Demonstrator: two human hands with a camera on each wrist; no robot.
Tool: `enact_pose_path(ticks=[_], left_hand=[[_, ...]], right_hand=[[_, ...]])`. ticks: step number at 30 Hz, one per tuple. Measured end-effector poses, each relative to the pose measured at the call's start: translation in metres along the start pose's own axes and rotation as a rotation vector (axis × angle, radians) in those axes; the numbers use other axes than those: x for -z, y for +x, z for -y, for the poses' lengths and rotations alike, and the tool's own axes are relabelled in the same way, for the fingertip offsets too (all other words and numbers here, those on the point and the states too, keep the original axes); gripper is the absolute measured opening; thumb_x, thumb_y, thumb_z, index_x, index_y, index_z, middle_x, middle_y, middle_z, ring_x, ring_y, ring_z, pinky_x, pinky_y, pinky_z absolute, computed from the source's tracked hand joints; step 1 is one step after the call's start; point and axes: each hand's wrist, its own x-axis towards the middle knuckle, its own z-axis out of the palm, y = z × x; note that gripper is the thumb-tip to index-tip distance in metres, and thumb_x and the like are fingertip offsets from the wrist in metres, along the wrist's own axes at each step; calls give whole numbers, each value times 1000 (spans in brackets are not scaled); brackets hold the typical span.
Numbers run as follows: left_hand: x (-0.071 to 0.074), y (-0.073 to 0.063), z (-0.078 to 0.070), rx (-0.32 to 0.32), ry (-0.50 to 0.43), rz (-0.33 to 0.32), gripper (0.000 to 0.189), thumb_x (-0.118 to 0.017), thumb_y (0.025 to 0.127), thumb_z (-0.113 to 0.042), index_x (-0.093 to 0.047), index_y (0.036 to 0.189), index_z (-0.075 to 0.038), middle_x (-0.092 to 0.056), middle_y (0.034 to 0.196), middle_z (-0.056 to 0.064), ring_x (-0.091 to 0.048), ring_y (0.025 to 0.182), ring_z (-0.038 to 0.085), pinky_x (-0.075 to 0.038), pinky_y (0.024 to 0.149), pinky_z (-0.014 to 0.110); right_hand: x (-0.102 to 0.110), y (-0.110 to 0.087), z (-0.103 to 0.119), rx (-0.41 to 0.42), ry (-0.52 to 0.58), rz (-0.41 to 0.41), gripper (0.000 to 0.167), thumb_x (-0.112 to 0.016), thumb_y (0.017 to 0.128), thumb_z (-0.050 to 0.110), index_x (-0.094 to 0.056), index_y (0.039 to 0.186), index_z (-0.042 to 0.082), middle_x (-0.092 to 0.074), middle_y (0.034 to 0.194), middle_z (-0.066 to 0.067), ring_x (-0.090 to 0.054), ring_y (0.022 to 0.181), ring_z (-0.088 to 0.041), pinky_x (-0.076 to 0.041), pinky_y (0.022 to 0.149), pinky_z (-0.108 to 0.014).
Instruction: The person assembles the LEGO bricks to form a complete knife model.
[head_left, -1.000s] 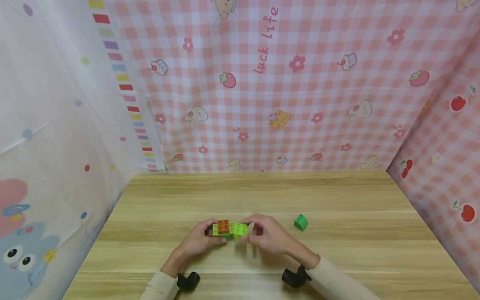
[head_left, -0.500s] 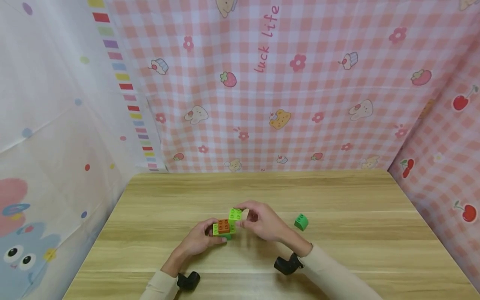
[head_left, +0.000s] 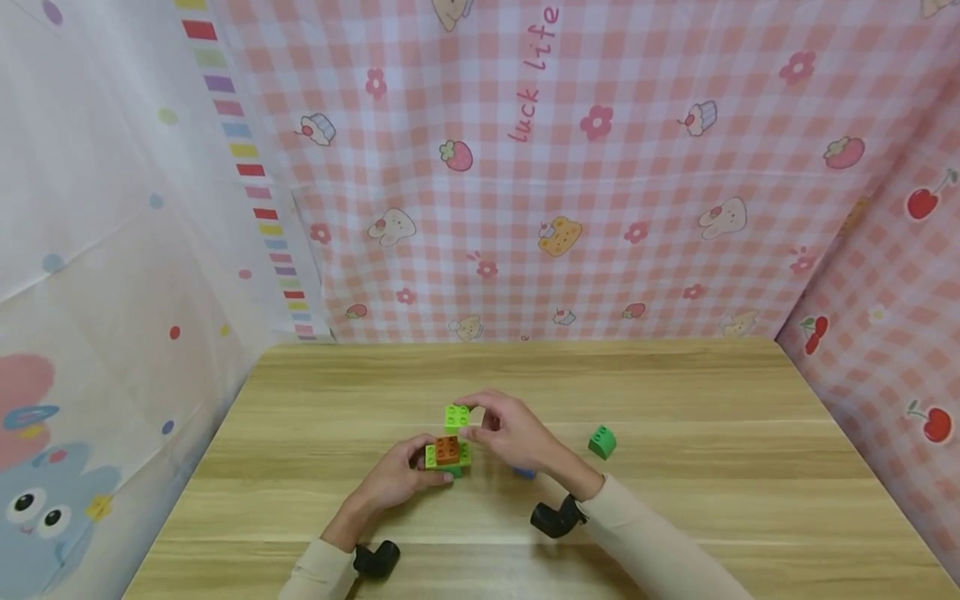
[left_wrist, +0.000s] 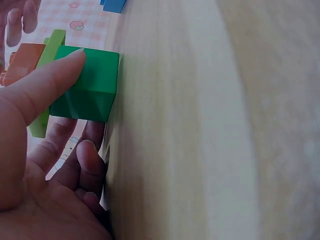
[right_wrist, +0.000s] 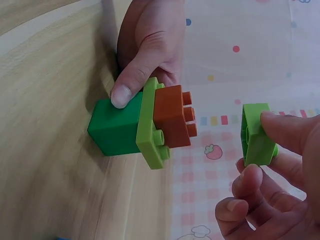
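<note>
A stack of toy building bricks stands on the table: a green block (left_wrist: 90,82) at the bottom, a thin lime plate (right_wrist: 146,125) across it, and an orange-brown brick (head_left: 447,450) on top. My left hand (head_left: 396,479) grips the green block low down, thumb on one side and fingers on the other. Between thumb and fingertips, my right hand (head_left: 513,429) pinches a small lime-green brick (right_wrist: 257,134). In the right wrist view this brick is apart from the orange-brown studs, its hollow underside turned towards them.
A green brick with a curved side (head_left: 602,442) lies to the right on the wooden table (head_left: 675,392). Partly hidden below my right hand is a blue brick (head_left: 525,472), whose edge also shows in the left wrist view. Patterned cloth hangs behind the table and at both sides.
My right hand has carried the lime-green brick from the stack's right side up and leftward, over the stack. The blue brick has come into sight. My left hand has stayed in place.
</note>
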Motion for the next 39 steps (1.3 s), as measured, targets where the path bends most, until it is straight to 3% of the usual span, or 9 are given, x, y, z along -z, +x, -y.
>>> enact_pose_path(ticks=[5, 23, 39], left_hand=[[0, 1, 0, -7, -10, 3, 42, -81, 82, -22, -64, 120, -12, -61, 99, 4, -50, 88, 19, -41, 75, 32], [0, 1, 4, -31, -22, 23, 44, -81, 83, -21, -63, 121, -8, -61, 99, 6, -52, 87, 18, -42, 73, 27], [0, 0, 2, -34, -25, 24, 42, -81, 83, -21, -63, 119, -9, -60, 98, 5, -52, 87, 18, -43, 73, 27]], right_hand=[[-6, 5, 0, -1, 10, 15, 37, -69, 94, 14, -63, 130, 9, -62, 118, -4, -52, 71, -9, -44, 58, -22], [-26, 7, -6, -37, 2, 75, 34, -72, 92, 16, -66, 125, 9, -63, 118, -4, -50, 67, -8, -41, 59, -21], [-28, 5, -8, -34, 1, 74, 34, -73, 91, 14, -66, 124, 10, -63, 116, -3, -51, 69, -9, -43, 60, -21]])
